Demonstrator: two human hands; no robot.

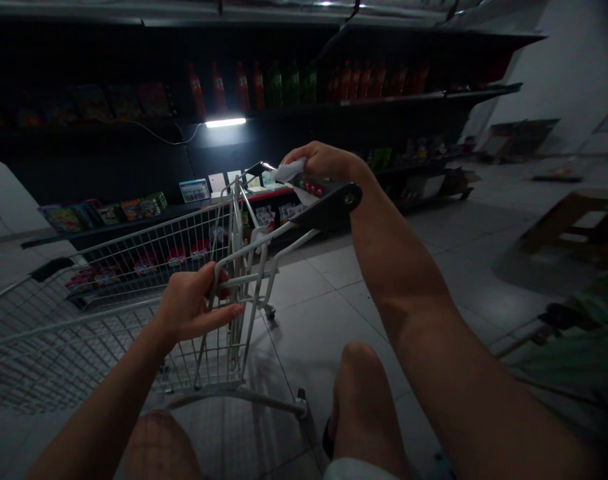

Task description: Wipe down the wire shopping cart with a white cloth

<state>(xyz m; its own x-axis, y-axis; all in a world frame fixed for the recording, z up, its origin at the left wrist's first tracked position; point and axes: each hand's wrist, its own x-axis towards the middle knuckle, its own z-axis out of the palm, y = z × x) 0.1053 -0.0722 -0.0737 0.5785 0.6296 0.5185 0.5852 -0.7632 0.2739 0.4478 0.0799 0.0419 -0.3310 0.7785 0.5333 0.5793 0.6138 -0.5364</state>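
A grey wire shopping cart (pixel 134 313) stands in front of me, its push handle (pixel 329 205) with black end pieces toward the right. Fingers of my left hand (pixel 189 303) close around the frame at the cart's near upper corner, and one digit stretches out along the outside. Over the handle, my right hand (pixel 324 160) pinches a white cloth or tissue (pixel 291 171) that lies against the bar. Part of the cloth hangs below the fingers. The right fingertips are partly hidden behind it.
Dark shelves (pixel 294 150) behind the cart carry red bottles (pixel 218 87), green bottles (pixel 294 83) and boxed goods (pixel 129 210). A lit tube lamp (pixel 225 123) hangs there. A brown stool (pixel 579 223) stands on the tiled floor at right. My knees are close beneath the cart.
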